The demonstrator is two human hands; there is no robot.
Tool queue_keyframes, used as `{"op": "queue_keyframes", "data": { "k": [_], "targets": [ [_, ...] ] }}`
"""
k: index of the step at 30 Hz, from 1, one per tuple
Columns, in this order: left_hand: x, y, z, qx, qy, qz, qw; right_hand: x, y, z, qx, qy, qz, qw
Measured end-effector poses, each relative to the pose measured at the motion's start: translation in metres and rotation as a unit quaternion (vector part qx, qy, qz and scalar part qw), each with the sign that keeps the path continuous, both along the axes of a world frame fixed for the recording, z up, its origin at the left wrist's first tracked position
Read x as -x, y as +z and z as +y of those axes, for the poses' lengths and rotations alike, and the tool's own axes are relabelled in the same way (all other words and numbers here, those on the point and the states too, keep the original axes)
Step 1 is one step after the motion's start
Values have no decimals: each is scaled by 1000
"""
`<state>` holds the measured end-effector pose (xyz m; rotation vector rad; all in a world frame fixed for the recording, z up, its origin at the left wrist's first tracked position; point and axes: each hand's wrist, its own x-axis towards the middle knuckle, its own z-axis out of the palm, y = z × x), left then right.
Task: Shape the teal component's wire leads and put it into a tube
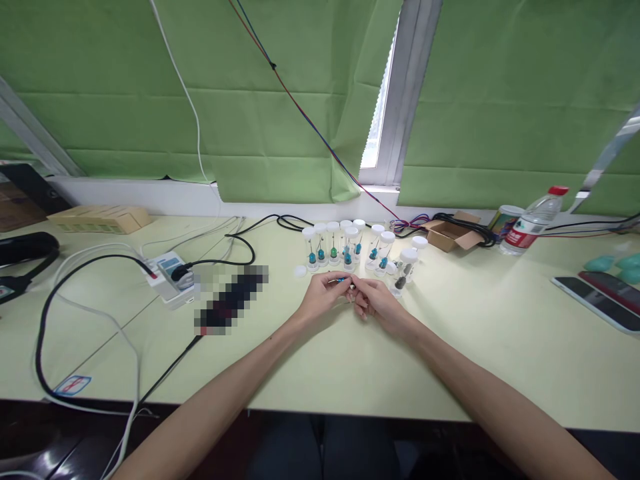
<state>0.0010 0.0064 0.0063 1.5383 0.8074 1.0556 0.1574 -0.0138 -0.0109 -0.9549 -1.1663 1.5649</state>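
Observation:
My left hand point(324, 293) is closed in a pinch on a small blue piece point(341, 280), mostly covered by the fingers. Against its fingertips, my right hand point(383, 303) is also closed, with a tiny dark bit showing between the two; what the right fingers grip is hidden. Just beyond the hands stand several clear vials with white caps, holding blue pieces with thin stems. One vial point(333, 243) contains a green piece. Nearest my right hand, a vial point(403, 273) holds dark grey pieces. A loose white cap point(300, 271) lies left of the vials.
A power strip point(170, 279) and looping cables occupy the left of the table point(280, 373), near a pixelated dark object point(230, 303). Behind right are an open cardboard box point(453, 235), a can point(506, 221) and a water bottle point(533, 223). A phone-like slab point(595, 303) lies far right.

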Motion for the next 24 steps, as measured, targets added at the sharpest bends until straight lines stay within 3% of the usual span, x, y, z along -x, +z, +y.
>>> {"op": "queue_keyframes", "data": {
  "k": [9, 19, 24],
  "targets": [
    [-1, 1, -1, 3, -11, 3, 1000, 1, -1, -1, 1, -4, -15, 1000],
    [-2, 0, -2, 10, -12, -6, 1000, 2, -7, 4, -57, -52, -100, 992],
    [-3, -2, -1, 28, 21, -11, 999, 1, -7, 4, -76, -64, -106, 989]
  ]
}}
